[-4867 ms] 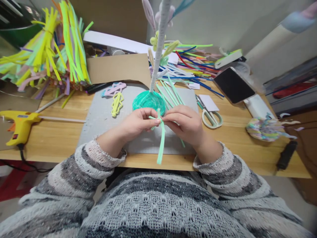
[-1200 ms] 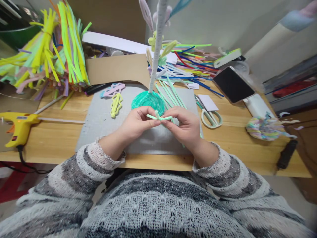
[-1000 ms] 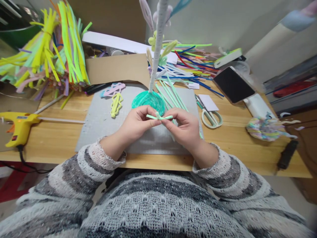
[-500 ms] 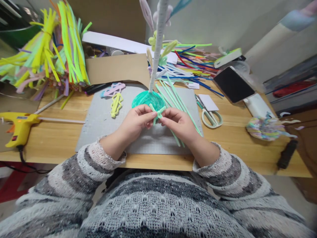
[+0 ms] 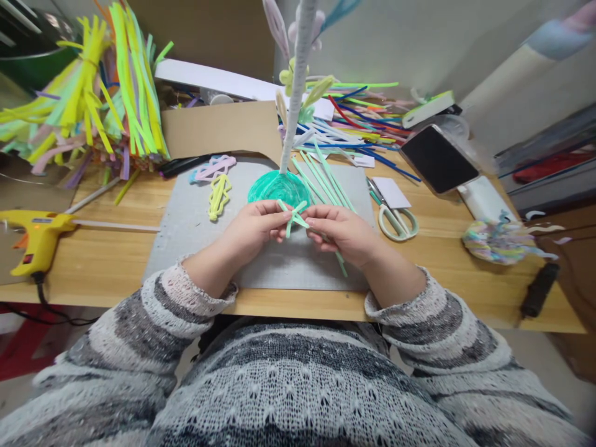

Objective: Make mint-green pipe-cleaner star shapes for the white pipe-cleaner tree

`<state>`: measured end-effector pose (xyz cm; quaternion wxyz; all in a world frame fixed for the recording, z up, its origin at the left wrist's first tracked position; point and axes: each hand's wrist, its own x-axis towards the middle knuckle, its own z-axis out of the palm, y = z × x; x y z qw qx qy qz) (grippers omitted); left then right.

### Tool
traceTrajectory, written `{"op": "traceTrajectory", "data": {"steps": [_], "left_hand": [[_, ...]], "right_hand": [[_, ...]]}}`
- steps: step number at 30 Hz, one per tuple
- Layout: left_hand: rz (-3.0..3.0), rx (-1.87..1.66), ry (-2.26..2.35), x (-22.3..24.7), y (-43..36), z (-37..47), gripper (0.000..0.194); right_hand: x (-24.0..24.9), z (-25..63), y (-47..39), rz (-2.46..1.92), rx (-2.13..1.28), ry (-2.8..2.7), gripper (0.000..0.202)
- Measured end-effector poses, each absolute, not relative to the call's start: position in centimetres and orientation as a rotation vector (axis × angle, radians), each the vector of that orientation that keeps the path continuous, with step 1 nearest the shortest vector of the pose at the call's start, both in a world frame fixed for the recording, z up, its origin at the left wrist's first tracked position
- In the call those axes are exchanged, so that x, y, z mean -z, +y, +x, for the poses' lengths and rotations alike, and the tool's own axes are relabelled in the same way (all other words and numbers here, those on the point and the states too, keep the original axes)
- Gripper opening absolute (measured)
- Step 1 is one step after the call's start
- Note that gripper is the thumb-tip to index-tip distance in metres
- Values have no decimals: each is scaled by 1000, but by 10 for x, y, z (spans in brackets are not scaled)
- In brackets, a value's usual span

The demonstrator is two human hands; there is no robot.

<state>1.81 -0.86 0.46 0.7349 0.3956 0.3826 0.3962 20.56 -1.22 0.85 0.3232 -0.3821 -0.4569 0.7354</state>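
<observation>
My left hand [image 5: 254, 233] pinches a small mint-green pipe cleaner shape [image 5: 294, 217] with several short arms. From the other side, my right hand [image 5: 342, 233] grips one arm of the same shape between thumb and fingers. Just behind them, a round teal base [image 5: 274, 188] carries an upright white-wrapped stem [image 5: 295, 93] with looped petals. Loose mint pipe cleaners [image 5: 326, 180] lie on the grey mat [image 5: 186, 248] beside the base, partly hidden by my right hand. A yellow zigzag piece [image 5: 218, 197] and a pink-and-blue one [image 5: 213, 169] rest at the mat's upper left.
At the left lie a yellow glue gun [image 5: 40, 239] and bundles of pipe cleaners [image 5: 88, 81]. Cardboard [image 5: 223, 129] stands behind the mat. Scissors [image 5: 398, 222], a phone [image 5: 439, 158], a fluffy pastel ring [image 5: 498, 241] and a black-handled tool [image 5: 540, 288] are on the right.
The mint shape has turned and shifted slightly down between my fingers. My right hand has moved a little to the right, and its fingers have changed their hold.
</observation>
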Motion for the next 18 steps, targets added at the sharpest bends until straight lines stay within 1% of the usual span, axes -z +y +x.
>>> {"op": "traceTrajectory", "data": {"steps": [3, 5, 8, 11, 13, 18], "left_hand": [[830, -873, 808, -4, -7, 17, 20], [810, -884, 791, -3, -6, 17, 21], [799, -912, 792, -2, -7, 18, 25], [827, -972, 828, -1, -9, 21, 29], [865, -1034, 856, -1, -11, 23, 31], [994, -1107, 955, -1, -12, 26, 31]], "right_hand": [[-10, 206, -11, -987, -1918, -1150, 21], [-8, 205, -11, -994, -1850, -1187, 21], [-3, 200, -16, -1043, -1709, -1275, 22], [3, 192, -22, -1071, -1639, -1304, 24], [7, 188, -26, -1075, -1574, -1327, 22], [15, 184, -32, -1082, -1182, -1525, 11]]}}
